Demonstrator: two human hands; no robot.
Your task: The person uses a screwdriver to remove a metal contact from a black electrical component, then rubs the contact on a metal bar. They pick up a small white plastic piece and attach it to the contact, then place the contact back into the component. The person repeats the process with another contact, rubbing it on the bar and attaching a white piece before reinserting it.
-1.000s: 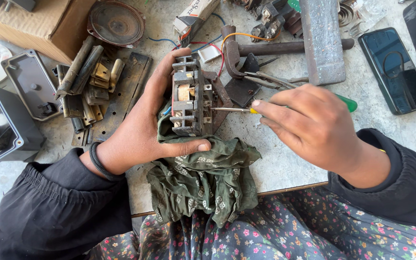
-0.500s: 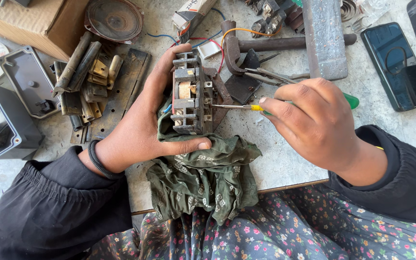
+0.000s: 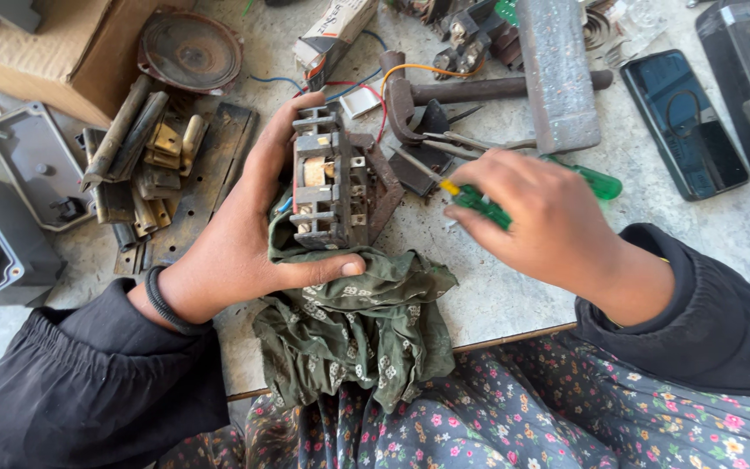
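— Gripping a boxy grey electrical part (image 3: pixel 333 178), the left hand (image 3: pixel 245 234) props it on edge over a crumpled green cloth (image 3: pixel 353 321) near the front of the grey worktable (image 3: pixel 514 295). Thumb along the part's lower edge, fingers curled round its far side: a full, firm hold.

— And the right hand (image 3: pixel 549 217)?

— Closed around a green-handled screwdriver (image 3: pixel 596 181), the clear green handle jutting out toward two o'clock. Half a second ago the metal tip sat against the part's right face; now it has drawn back toward three o'clock, and open table shows between the two. The left hand has tilted the part a little, too, so its top and side show more plainly.

— What does that say about the work?

— Probably a pause between screws, or one just loosened and the tool lifted clear. Whether any screw has actually come out is too small to tell.

— What lies around them?

— At twelve o'clock from the part, a hammer (image 3: pixel 496 87) with a heavy steel block (image 3: pixel 557 69) laid across its handle, and red and orange wires trailing close by. At two o'clock, well apart, a dark phone (image 3: pixel 683 122) lies flat. At ten o'clock, a worn round speaker (image 3: pixel 191 50) beside a cardboard box (image 3: pixel 62 52). At nine o'clock, rusty metal strips (image 3: pixel 145 165) heaped on a plate, with grey plastic casings (image 3: pixel 28 165) farther out at the table's edge.
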